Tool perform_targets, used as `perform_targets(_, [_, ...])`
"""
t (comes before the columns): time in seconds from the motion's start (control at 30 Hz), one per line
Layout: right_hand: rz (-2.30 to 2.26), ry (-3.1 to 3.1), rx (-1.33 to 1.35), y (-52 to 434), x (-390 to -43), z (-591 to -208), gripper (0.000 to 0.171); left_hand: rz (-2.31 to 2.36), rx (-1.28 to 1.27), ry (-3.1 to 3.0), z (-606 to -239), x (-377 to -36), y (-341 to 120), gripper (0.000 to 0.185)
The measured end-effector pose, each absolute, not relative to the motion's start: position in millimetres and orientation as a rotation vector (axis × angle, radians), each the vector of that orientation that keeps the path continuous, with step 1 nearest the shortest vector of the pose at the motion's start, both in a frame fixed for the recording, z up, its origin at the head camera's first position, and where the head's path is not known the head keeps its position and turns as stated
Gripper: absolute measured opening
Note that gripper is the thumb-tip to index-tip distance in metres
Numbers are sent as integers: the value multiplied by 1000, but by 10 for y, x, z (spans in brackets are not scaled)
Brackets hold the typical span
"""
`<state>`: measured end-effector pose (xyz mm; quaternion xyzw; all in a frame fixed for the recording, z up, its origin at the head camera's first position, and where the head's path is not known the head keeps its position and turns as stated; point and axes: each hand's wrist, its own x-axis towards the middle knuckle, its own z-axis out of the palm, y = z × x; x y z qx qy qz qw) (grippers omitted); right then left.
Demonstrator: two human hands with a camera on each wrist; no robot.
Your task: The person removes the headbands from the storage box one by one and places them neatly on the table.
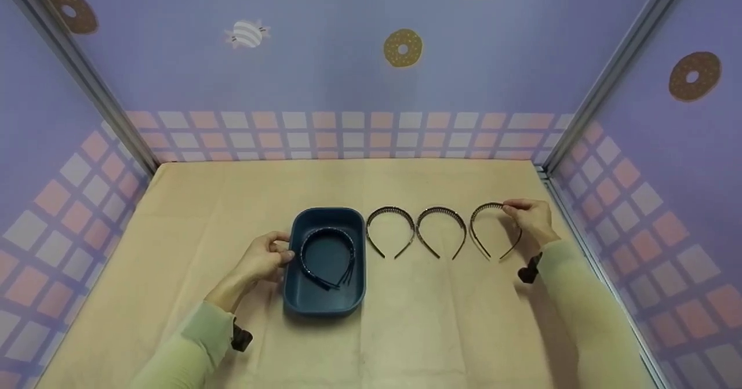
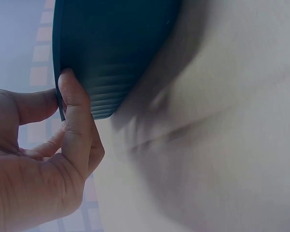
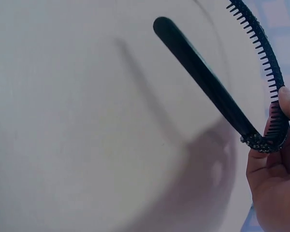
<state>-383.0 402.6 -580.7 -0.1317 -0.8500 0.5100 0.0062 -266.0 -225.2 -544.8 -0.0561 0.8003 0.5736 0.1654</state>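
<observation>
Headbands (image 1: 328, 257) already lie in the dark blue tray (image 1: 301, 296) — a small bunch, their ends pointing toward the person — while three more wait in a row on the counter (image 1: 440, 331). By the look of it, the sorting is partly done, with those three left. The right hand (image 1: 530, 218) pinches the crown of the outermost headband (image 1: 493, 229); in the right wrist view the toothed band (image 3: 217, 92) runs up and away from the fingertips (image 3: 287, 104), its free ends toward the person, so the grip is closed on it. Between that grip and the tray lie the middle headband (image 1: 441, 231) and the one nearest the tray (image 1: 390, 231), both untouched. The left hand (image 1: 264, 258) clasps the tray's left wall — thumb (image 2: 77, 116) on the ribbed outer side (image 2: 111, 53), other fingers curled at the rim. The tray stands just beside this grip, well apart from the right hand.
</observation>
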Motion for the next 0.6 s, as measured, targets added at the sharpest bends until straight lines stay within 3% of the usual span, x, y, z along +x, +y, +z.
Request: perform_targets(0.6, [1429, -2802, -403, 4023, -3880, -5905, 30, 1634, -163, 2281, -5445, -2657, -2254, 46])
